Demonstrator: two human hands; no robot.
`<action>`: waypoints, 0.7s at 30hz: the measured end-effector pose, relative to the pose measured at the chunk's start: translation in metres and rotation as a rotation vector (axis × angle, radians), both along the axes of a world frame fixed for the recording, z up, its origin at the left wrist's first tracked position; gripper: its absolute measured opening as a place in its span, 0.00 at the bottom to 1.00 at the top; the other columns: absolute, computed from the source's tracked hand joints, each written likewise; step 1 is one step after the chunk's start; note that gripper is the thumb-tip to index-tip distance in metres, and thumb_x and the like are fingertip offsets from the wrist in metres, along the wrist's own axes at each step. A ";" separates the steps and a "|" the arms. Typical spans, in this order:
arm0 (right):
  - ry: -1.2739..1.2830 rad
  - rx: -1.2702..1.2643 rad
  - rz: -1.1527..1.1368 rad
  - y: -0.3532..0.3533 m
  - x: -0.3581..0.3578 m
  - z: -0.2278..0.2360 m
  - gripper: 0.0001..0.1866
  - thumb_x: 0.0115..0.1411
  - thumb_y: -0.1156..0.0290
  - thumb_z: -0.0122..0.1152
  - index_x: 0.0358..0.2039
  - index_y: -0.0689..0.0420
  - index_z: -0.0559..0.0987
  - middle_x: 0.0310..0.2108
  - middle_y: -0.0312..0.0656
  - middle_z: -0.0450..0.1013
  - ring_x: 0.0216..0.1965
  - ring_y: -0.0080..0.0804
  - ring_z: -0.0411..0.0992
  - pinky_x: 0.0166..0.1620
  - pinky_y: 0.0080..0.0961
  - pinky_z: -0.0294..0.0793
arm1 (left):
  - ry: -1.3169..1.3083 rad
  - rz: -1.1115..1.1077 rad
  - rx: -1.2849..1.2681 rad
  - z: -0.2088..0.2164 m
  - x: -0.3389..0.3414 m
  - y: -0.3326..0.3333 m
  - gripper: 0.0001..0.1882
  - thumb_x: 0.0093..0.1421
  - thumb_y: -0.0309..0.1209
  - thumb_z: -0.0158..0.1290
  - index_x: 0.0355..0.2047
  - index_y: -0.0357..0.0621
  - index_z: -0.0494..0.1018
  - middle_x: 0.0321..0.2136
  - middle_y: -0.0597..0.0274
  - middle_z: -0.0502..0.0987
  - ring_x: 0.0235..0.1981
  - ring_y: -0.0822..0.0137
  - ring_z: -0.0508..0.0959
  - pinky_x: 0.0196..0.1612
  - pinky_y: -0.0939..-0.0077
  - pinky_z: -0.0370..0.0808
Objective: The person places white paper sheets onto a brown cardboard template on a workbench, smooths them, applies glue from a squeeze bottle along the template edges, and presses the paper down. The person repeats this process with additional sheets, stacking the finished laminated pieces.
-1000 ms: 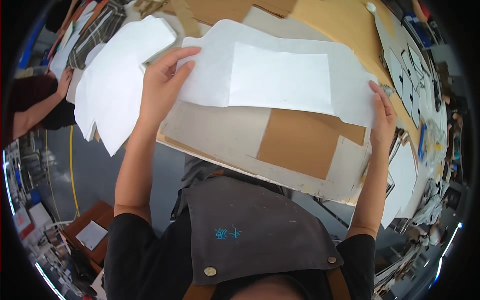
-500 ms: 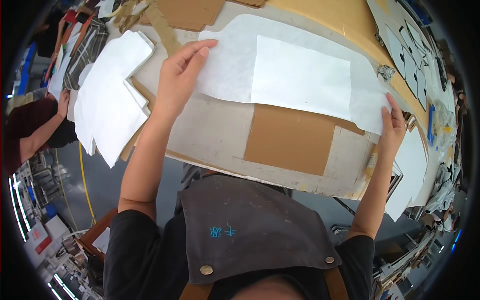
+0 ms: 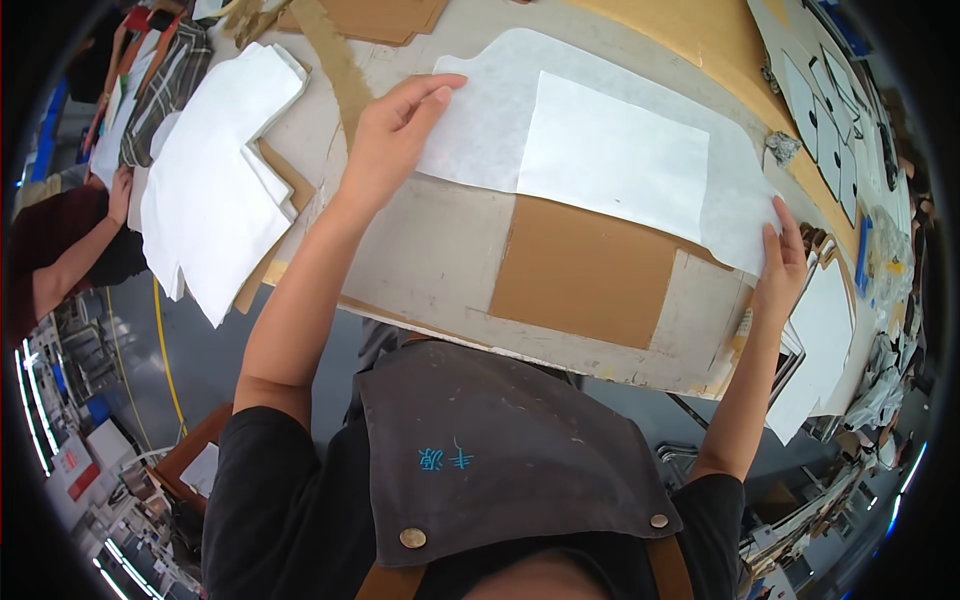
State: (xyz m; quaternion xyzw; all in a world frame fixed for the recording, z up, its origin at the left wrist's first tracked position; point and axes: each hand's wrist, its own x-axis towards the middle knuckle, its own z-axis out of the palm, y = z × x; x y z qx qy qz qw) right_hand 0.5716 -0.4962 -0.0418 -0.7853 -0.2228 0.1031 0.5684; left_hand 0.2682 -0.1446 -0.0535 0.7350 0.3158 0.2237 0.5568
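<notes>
A wide, thin white sheet (image 3: 475, 140) with curved outer edges spans the space between my hands, over the table. A smaller, brighter white rectangle (image 3: 615, 150) lies across its middle. My left hand (image 3: 400, 135) pinches the sheet's left end between thumb and fingers. At the opposite end, the fingers of my right hand (image 3: 783, 265) grip the lower right corner. A flat brown board (image 3: 580, 275) shows below the sheet's near edge, its far part covered.
A stack of cut white sheets (image 3: 210, 180) overhangs the table (image 3: 420, 240) at the left. More white pieces (image 3: 815, 330) stand right of my right hand. Brown boards (image 3: 370, 18) lie at the back. Another person's arm (image 3: 85, 260) reaches in at far left.
My left hand and the sheet's left end have shifted right and slightly farther away. The sheet's right end has dipped a little nearer. Both hands keep their hold.
</notes>
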 end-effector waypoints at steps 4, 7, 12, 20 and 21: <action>0.008 0.010 0.005 -0.001 -0.001 0.000 0.20 0.66 0.79 0.56 0.59 0.63 0.74 0.58 0.44 0.73 0.53 0.22 0.71 0.56 0.17 0.68 | 0.009 -0.001 -0.009 -0.004 0.003 -0.002 0.16 0.71 0.37 0.48 0.50 0.41 0.78 0.45 0.69 0.78 0.47 0.77 0.72 0.53 0.82 0.66; -0.002 -0.004 0.006 -0.003 0.000 0.000 0.20 0.66 0.79 0.56 0.59 0.62 0.75 0.58 0.44 0.73 0.53 0.22 0.71 0.56 0.17 0.68 | 0.011 -0.003 -0.015 -0.008 0.005 -0.002 0.16 0.71 0.36 0.48 0.50 0.41 0.79 0.45 0.69 0.78 0.47 0.77 0.72 0.54 0.82 0.66; -0.006 -0.025 0.005 -0.004 -0.002 -0.002 0.20 0.66 0.78 0.56 0.59 0.62 0.75 0.58 0.43 0.73 0.53 0.22 0.71 0.56 0.17 0.68 | 0.023 -0.006 -0.013 -0.009 0.007 -0.003 0.16 0.71 0.37 0.48 0.50 0.41 0.79 0.44 0.69 0.78 0.46 0.77 0.72 0.54 0.81 0.66; -0.005 -0.041 0.028 -0.004 -0.001 -0.007 0.20 0.67 0.77 0.55 0.59 0.61 0.75 0.57 0.40 0.73 0.52 0.19 0.71 0.55 0.16 0.67 | 0.017 -0.001 -0.022 -0.009 0.007 -0.001 0.17 0.71 0.38 0.48 0.50 0.42 0.79 0.45 0.68 0.78 0.47 0.76 0.72 0.55 0.81 0.65; -0.010 -0.044 0.031 -0.005 0.000 -0.008 0.20 0.67 0.77 0.55 0.59 0.62 0.74 0.57 0.40 0.73 0.52 0.19 0.71 0.55 0.16 0.67 | 0.022 -0.002 -0.026 -0.009 0.007 -0.001 0.17 0.71 0.38 0.48 0.50 0.41 0.79 0.45 0.68 0.78 0.48 0.76 0.72 0.55 0.81 0.65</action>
